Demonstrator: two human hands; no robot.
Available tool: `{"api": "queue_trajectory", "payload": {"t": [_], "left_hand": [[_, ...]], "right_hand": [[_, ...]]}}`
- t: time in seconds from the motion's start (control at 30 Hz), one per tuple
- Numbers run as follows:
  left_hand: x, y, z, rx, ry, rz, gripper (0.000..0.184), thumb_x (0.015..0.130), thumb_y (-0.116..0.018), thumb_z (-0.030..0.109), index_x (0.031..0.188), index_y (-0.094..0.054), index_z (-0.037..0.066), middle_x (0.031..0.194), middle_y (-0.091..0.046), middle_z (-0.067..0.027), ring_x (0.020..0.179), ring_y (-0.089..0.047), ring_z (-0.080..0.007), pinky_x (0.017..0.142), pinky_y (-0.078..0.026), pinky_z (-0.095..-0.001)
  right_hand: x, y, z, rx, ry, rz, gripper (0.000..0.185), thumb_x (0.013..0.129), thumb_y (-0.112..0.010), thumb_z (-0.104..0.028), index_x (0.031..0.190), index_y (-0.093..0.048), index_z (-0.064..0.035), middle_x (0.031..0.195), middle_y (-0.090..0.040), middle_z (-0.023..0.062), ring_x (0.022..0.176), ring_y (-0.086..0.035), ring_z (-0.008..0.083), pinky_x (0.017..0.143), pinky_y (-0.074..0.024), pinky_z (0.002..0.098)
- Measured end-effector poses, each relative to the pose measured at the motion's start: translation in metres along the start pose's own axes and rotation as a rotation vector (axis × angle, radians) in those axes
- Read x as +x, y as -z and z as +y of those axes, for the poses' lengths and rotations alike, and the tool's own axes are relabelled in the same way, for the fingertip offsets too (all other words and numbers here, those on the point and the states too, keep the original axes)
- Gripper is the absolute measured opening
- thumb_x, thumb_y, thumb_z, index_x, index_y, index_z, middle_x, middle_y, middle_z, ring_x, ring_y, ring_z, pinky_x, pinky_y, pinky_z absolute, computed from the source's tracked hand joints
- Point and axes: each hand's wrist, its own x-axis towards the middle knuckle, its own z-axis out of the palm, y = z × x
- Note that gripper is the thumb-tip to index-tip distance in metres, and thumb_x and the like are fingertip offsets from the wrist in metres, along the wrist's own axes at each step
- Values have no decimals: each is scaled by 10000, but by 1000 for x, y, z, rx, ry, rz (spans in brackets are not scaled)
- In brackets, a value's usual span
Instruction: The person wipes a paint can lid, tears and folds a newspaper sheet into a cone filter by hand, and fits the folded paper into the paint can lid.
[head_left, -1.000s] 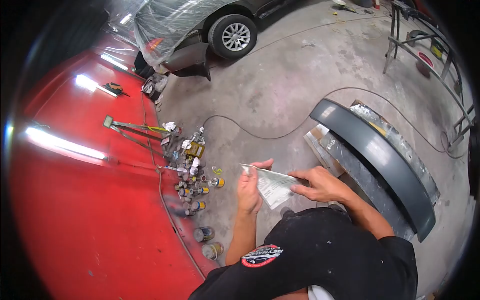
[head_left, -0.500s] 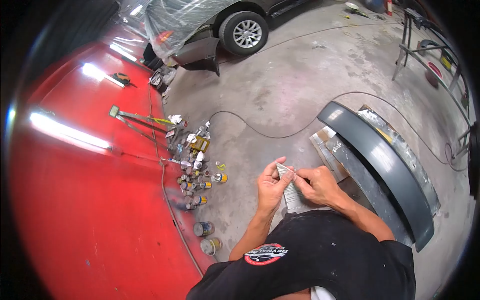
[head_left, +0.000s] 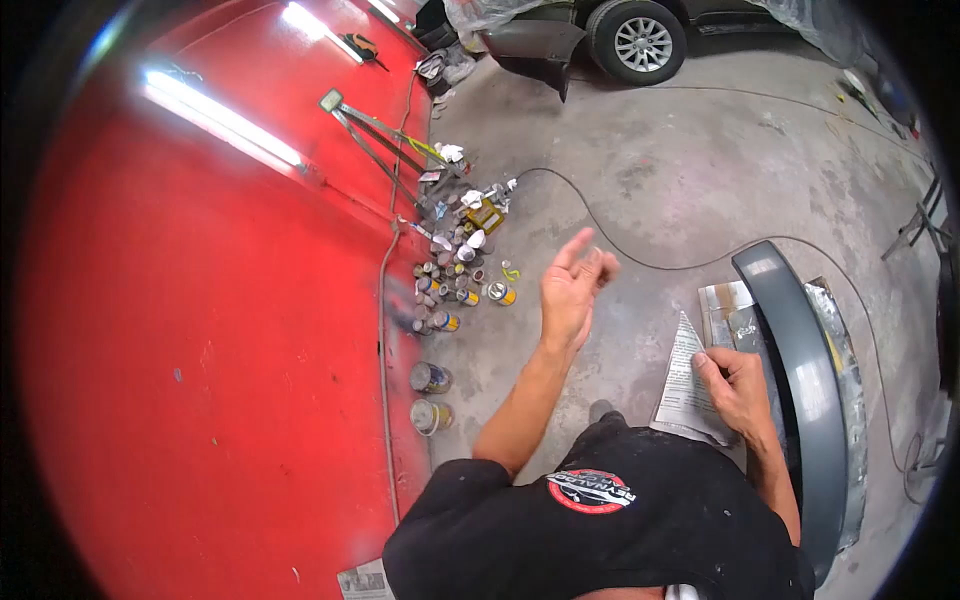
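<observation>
Head view: the right hand (head_left: 740,398) clamps the paper (head_left: 680,388) in its fingers near the panel (head_left: 808,375); left hand's (head_left: 570,305) fingers loosely apart. Apparently mid-folding; next calls for a steady pinch.

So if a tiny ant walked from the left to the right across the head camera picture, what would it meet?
Red wall → cans → left hand → folded printed paper → right hand holding it → dark curved panel.

Black T-shirt (head_left: 660,540), short sleeves (head_left: 445,500), round red-rimmed badge (head_left: 590,492), white lettering (head_left: 612,484), small pale specks (head_left: 727,513)
</observation>
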Motion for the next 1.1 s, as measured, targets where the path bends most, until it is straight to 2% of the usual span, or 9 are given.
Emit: {"api": "queue_trajectory", "payload": {"t": [0.03,0.1,0.2,0.3,0.6,0.83,0.9,1.0,1.1], "left_hand": [[-4,1,-7,-8,-3,8,463,911,-596,112,1317,-412,-14,1026,-630,-103,921,-623,-174,819,-512,-285],[-20,-5,-28,-21,161,-421,435,941,-559,203,1291,-437,-24,1131,-599,-131,1038,-596,-190,881,-499,-308],[-48,-43,-34,94,233,-504,400,971,-496,256,1259,-470,-20,1193,-575,-146,1105,-569,-212,929,-478,-334],[-52,-48,-43,-189,356,-541,363,987,-450,271,1205,-509,-13,1174,-584,-152,1083,-581,-217,936,-478,-346],[-29,-16,-23,-511,382,-126,301,977,-470,248,1137,-526,-2,1122,-599,-165,1047,-598,-273,952,-483,-431],[-34,-6,-27,-481,445,-81,281,978,-464,259,1123,-526,26,1143,-588,-130,1066,-579,-264,972,-466,-430],[-27,-3,-28,-647,246,87,281,981,-453,279,1150,-497,58,1155,-569,-91,1083,-556,-257,988,-447,-429],[-19,-6,-19,-657,181,315,298,994,-413,308,1174,-462,75,1117,-571,-102,1048,-560,-252,949,-471,-439],[-26,-22,-20,-624,177,173,297,982,-434,322,1182,-452,103,1145,-547,-79,1110,-523,-242,995,-439,-432]], "right_hand": [[0,0,1,38,-43,16,237,866,-598,-184,796,-659,34,504,-487,101,483,-445,104,464,-355,316],[2,3,-2,17,-67,-24,245,871,-598,-191,798,-658,34,509,-487,72,502,-441,92,472,-355,303],[7,2,-7,33,-58,-67,235,872,-598,-188,813,-657,32,504,-479,74,497,-431,95,474,-358,310],[8,-2,-9,-12,-27,-63,228,874,-595,-183,819,-656,29,504,-475,73,490,-429,104,468,-356,319],[1,0,-23,-119,14,-99,195,826,-590,-128,760,-637,50,520,-454,202,425,-434,197,471,-372,346],[-11,13,7,-4,-132,-99,220,842,-617,-134,757,-653,66,546,-552,58,532,-494,89,504,-399,284],[-9,11,26,364,-134,123,227,876,-604,-152,800,-681,48,612,-594,33,580,-520,84,544,-413,248],[-2,7,23,402,-139,105,373,876,-644,-259,1092,-607,42,864,-641,93,745,-602,124,619,-471,243],[3,-10,23,691,-100,-21,713,837,-680,-393,1304,-415,76,1111,-594,169,864,-636,189,695,-511,267]]}}
